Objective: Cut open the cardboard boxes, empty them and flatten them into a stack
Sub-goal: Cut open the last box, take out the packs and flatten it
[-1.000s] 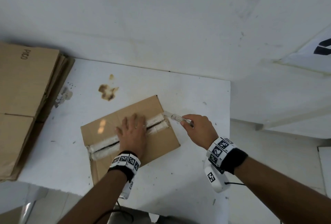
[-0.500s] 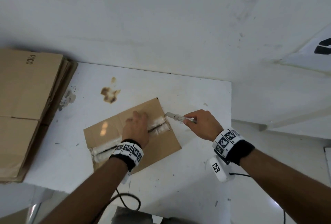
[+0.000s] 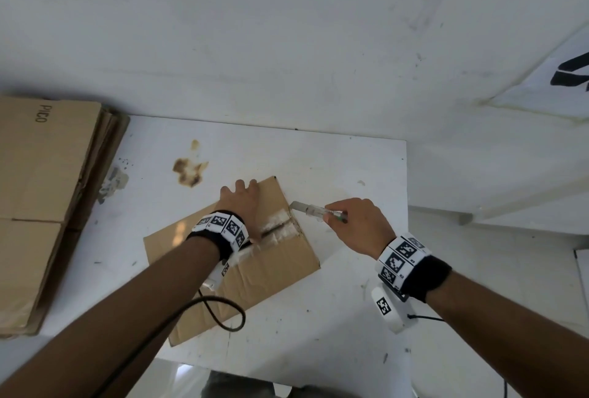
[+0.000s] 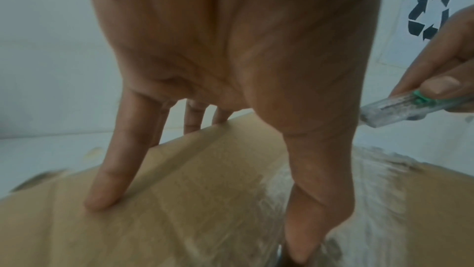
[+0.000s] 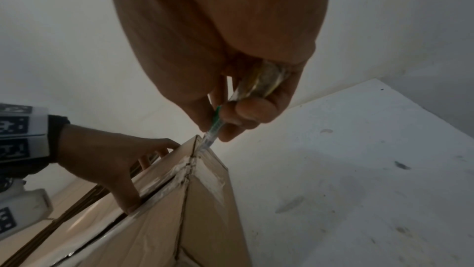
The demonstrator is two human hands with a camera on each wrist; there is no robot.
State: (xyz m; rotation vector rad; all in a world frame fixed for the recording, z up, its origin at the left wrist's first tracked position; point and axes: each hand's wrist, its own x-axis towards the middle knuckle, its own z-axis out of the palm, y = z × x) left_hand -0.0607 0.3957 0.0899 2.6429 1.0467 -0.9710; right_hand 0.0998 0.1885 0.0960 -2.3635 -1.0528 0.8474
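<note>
A brown cardboard box (image 3: 280, 257) lies on the white table (image 3: 350, 168), its taped top seam slit along the middle. My left hand (image 3: 240, 200) lies on the far flap, fingers hooked over the box's far edge and the thumb (image 5: 128, 204) pressed into the slit. My right hand (image 3: 350, 222) grips a clear-handled utility knife (image 3: 314, 209) with a green slider. The blade tip touches the right end of the seam, at the box corner (image 5: 198, 145). The left wrist view shows the little finger (image 4: 107, 186) flat on the cardboard (image 4: 192, 200) and the knife (image 4: 400, 109) at the right.
A stack of flattened cardboard (image 3: 41, 190) lies at the table's left end. A brown stain (image 3: 189, 169) marks the table behind the box. A black cable (image 3: 223, 311) loops over the box's near side. A white wall stands behind, and a white sheet with a recycling symbol (image 3: 570, 75) is at the right.
My left hand slid from the middle of the seam to the far flap and its edge. The knife stayed at the right end of the seam.
</note>
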